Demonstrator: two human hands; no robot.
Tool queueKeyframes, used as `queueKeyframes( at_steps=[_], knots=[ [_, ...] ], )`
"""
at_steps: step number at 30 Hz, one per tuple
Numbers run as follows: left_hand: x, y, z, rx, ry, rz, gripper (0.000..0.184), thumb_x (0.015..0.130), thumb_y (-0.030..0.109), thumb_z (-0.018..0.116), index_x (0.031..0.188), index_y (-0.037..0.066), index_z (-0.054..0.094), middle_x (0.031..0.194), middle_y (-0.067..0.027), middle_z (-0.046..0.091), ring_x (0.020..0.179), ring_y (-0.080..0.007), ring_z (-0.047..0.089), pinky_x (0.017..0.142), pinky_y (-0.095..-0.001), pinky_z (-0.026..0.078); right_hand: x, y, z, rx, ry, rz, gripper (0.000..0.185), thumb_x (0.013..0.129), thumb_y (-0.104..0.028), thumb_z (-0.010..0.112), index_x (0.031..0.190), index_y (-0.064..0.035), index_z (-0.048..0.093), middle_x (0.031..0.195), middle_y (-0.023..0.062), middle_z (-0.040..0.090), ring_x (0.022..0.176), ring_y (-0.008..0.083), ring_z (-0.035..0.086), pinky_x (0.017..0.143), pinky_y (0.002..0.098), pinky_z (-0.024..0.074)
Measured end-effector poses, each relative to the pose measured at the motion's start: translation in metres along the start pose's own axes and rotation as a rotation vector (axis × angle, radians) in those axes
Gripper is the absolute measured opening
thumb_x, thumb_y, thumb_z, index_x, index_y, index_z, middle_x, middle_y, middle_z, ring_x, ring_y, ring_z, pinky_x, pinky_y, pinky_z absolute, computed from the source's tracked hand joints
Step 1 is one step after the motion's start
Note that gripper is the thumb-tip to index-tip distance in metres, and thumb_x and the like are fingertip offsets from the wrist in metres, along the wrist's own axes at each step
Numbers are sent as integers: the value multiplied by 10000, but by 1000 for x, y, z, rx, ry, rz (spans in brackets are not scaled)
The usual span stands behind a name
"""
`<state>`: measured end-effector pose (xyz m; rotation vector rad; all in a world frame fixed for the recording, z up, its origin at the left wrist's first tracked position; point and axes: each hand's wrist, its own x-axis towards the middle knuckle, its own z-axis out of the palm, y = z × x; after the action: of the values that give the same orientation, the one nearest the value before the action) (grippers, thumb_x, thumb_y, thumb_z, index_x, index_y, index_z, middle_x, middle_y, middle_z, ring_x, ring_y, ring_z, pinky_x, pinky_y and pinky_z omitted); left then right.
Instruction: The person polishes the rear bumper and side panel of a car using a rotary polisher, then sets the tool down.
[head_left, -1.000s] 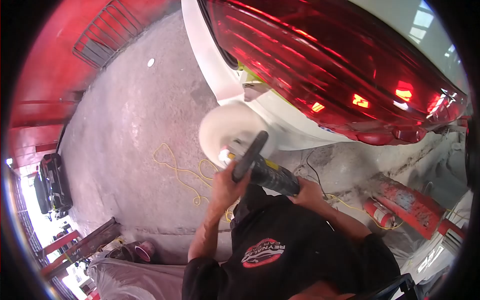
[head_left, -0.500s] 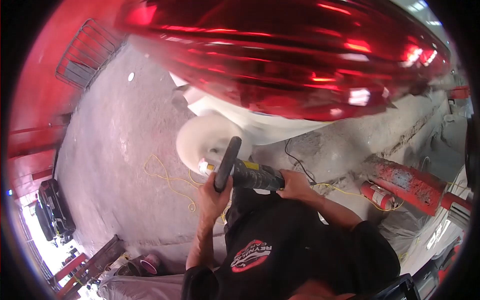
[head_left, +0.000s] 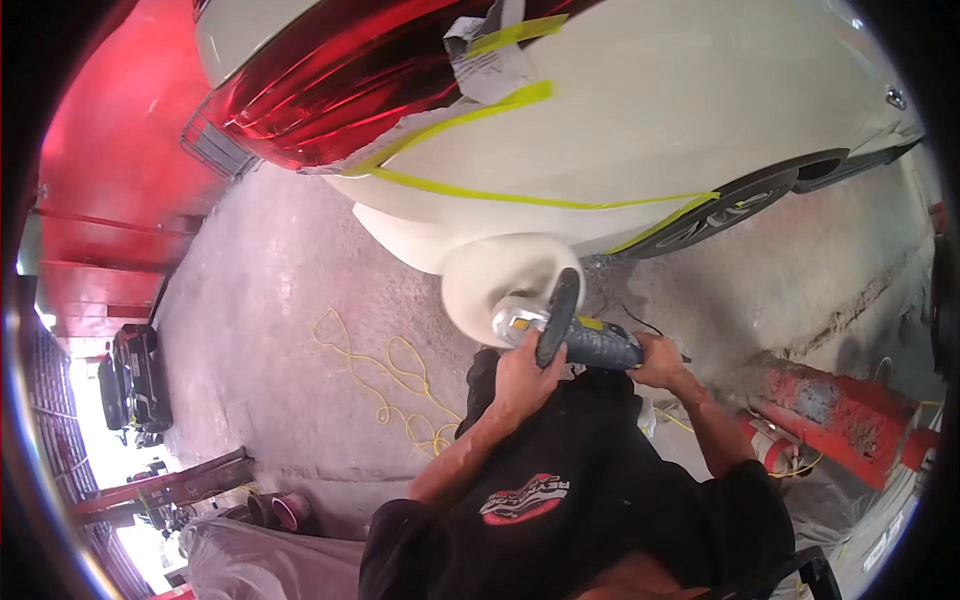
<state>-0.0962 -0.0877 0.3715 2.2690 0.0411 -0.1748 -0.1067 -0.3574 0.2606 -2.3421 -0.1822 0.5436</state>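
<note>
Well to the left of my grip, and farther out, rises a red painted wall [head_left: 110,150]; behind my hands on that side, a pinkish round tub [head_left: 291,512] stands beside a draped sheet of translucent grey plastic [head_left: 265,565]. Nearer my left hand, a thin yellow cord [head_left: 385,372] lies looped over the rough grey concrete floor [head_left: 240,290]. Ahead and to the left of my grip is a long glossy red tail light [head_left: 330,90], its near edge lined with yellow-green masking tape [head_left: 528,95] and grey paper [head_left: 490,72]. Just beyond my left hand is the broad white round polishing pad [head_left: 478,278] of the polisher, overlapping the lower edge of the white car [head_left: 680,100]; from up here I can't be sure how firmly the two touch. My left hand [head_left: 525,382] is closed around the curved black handle [head_left: 560,318], fingers wrapped and no gap left, while my right hand [head_left: 658,362] is curled tight about the rear end of the dark grey cylindrical polisher [head_left: 605,343], which lies level between my two hands in front of my black printed top [head_left: 620,480]. Ahead and right of my grip sits a dark wheel [head_left: 725,212]. To my right hand's right, and lower, a red fire extinguisher [head_left: 768,440] rests beside a scuffed red beam [head_left: 830,410].
</note>
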Motion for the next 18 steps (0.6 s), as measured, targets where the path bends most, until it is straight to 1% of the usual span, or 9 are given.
queueKeyframes(
  at_steps=[3,4,5,7,9,13,15,17,18],
  knots=[
    [2,31,2,-22,-47,100,319,887,278,717,996,-2,610,652,-196,646,616,-387,673,557,-456,522,-17,4,-30,-29,87,-12,427,639,-207,743,1039,-76,672,954,174,703,930,398,664,825,469,530],
    [1,38,2,-6,-18,155,303,878,272,727,959,8,601,644,-185,645,597,-375,670,548,-451,523,-21,-2,-42,-17,137,-10,432,636,-194,742,1044,-69,672,955,179,701,927,400,662,824,466,531],
    [-1,47,-2,-12,-10,156,303,878,272,727,959,8,601,644,-185,645,597,-375,670,548,-451,523,-23,-10,-53,-6,188,-11,437,632,-180,741,1049,-63,673,956,183,699,924,402,661,822,463,532],
    [-6,63,-13,10,30,247,305,865,267,739,960,11,602,650,-179,648,601,-375,668,550,-452,526,-27,-20,-70,-38,235,-64,448,631,-178,743,1056,-56,674,951,189,697,916,403,661,819,461,533],
    [-9,73,-25,7,38,252,303,858,262,745,964,15,605,659,-179,651,611,-375,672,556,-451,530,-26,-27,-77,-70,276,-122,458,629,-176,746,1063,-49,674,946,194,695,908,404,662,817,459,534],
    [-12,67,-29,-3,36,223,296,840,246,754,972,23,613,683,-182,658,643,-376,682,571,-446,539,-22,-28,-76,-109,263,-103,475,620,-174,749,1074,-54,677,942,198,695,911,396,667,816,461,535],
    [-11,50,-26,-20,61,186,288,844,243,749,967,22,612,681,-186,657,643,-380,681,574,-449,539,-12,-26,-67,-118,247,-105,481,617,-173,750,1078,-57,677,946,194,696,913,392,668,818,463,536],
    [-7,30,-25,-33,79,146,280,847,240,743,962,21,612,678,-190,656,642,-384,680,577,-452,540,2,-28,-55,-164,160,-119,492,610,-178,755,1080,-58,672,962,191,697,931,391,669,823,466,538],
    [-7,19,-25,-57,94,84,274,852,240,737,963,22,615,676,-197,654,643,-391,678,576,-458,537,9,-30,-48,-168,150,-120,492,610,-178,755,1080,-58,672,962,191,697,931,391,669,823,466,538]
  ],
)
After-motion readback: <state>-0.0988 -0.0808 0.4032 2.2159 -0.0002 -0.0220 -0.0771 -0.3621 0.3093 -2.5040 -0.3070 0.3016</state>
